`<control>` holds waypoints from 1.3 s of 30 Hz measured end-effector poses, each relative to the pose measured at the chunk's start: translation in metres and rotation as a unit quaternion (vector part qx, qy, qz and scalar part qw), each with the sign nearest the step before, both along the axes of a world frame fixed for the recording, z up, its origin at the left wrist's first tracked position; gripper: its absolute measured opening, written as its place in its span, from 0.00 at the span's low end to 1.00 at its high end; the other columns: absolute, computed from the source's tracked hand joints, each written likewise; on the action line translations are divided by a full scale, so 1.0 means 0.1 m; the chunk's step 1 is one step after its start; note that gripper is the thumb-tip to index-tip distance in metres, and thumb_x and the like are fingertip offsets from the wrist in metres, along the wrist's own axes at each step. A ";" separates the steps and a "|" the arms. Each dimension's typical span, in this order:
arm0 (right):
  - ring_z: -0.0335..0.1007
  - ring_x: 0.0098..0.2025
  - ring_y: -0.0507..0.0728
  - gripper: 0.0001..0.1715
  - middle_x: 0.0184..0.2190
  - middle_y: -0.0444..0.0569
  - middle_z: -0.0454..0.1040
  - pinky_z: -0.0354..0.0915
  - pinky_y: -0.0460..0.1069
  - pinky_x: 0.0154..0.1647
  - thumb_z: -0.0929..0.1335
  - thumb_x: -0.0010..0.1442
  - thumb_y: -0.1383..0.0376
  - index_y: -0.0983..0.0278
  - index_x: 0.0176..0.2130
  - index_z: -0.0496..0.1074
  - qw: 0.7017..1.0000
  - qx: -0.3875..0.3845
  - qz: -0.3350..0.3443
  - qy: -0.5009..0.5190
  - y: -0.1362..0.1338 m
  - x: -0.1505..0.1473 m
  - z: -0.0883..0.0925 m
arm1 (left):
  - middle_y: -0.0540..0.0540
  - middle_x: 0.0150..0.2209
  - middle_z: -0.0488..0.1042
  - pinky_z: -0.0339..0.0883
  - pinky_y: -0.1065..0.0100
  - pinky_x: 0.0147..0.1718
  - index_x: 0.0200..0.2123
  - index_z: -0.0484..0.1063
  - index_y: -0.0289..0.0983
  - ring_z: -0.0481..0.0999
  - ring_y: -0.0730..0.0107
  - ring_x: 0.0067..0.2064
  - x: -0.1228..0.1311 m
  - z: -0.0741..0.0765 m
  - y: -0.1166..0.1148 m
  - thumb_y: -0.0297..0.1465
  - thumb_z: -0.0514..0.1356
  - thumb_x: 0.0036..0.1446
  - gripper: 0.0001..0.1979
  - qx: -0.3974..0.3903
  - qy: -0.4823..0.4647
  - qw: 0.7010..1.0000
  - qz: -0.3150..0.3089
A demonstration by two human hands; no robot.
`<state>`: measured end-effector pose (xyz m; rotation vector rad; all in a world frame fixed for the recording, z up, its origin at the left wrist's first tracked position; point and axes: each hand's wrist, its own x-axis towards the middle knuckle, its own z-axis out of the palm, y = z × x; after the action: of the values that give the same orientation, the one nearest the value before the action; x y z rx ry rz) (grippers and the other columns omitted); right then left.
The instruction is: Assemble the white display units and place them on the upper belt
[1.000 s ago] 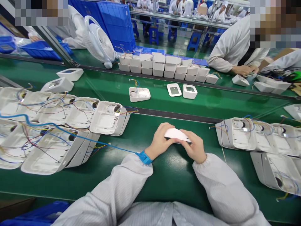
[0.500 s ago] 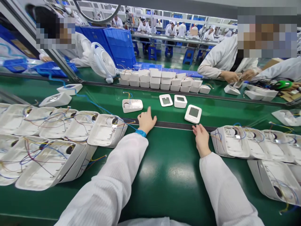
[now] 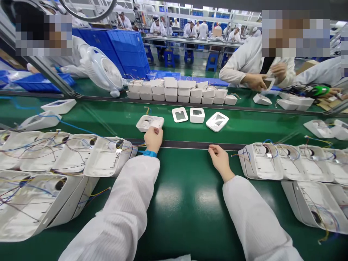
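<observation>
My left hand (image 3: 153,139), with a blue band at the wrist, is closed on the near right edge of a white plastic housing (image 3: 144,124). That housing is an open shell with wires at its back. My right hand (image 3: 219,159) hovers near the dark strip in front, holding nothing, its fingers loosely apart. Beyond it on the green belt lies a white device with a grey screen (image 3: 217,121), tilted at an angle. Two more white screened pieces sit left of it: a flat one (image 3: 179,115) and a deeper boxy one (image 3: 197,115).
Open white housings with coloured wires stand in rows at left (image 3: 104,156) and right (image 3: 268,161). Smaller white housings (image 3: 171,95) are stacked beyond the rail. A white fan (image 3: 104,69), blue crates (image 3: 130,50) and co-workers in white (image 3: 244,69) are farther back.
My left hand has gone from pointing beside the housing to gripping its edge. My right hand has drawn back from the screened device, which now lies turned. The view has shifted slightly.
</observation>
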<state>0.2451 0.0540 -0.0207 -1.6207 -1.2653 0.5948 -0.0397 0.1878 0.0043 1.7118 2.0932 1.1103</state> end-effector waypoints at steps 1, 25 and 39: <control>0.79 0.41 0.61 0.20 0.39 0.54 0.81 0.71 0.57 0.47 0.66 0.59 0.53 0.64 0.43 0.77 1.000 0.000 0.001 -0.001 0.00 0.00 0.00 | 0.41 0.29 0.75 0.67 0.60 0.40 0.32 0.67 0.37 0.76 0.57 0.35 0.03 -0.02 -0.13 0.37 0.52 0.60 0.10 0.023 -0.012 0.999 -0.020; 0.77 0.39 0.54 0.09 0.38 0.46 0.81 0.68 0.48 0.40 0.68 0.63 0.62 0.59 0.40 0.79 0.962 0.009 0.251 -0.104 -0.18 -0.15 0.20 | 0.33 0.54 0.70 0.58 0.52 0.60 0.51 0.70 0.33 0.66 0.49 0.61 0.76 0.15 0.67 0.32 0.57 0.57 0.18 -0.048 0.003 0.994 -0.096; 0.74 0.33 0.53 0.14 0.34 0.46 0.81 0.65 0.47 0.34 0.65 0.65 0.59 0.60 0.35 0.79 0.973 0.002 0.220 -0.069 -0.11 -0.11 0.16 | 0.28 0.63 0.59 0.59 0.50 0.61 0.57 0.62 0.32 0.64 0.43 0.63 0.60 0.12 1.17 0.33 0.67 0.45 0.35 -0.073 -0.097 0.993 0.011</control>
<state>0.2338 0.0434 -0.0051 -1.4006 -1.7484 0.7575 0.0200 0.3045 0.0165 1.4564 2.0228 1.0557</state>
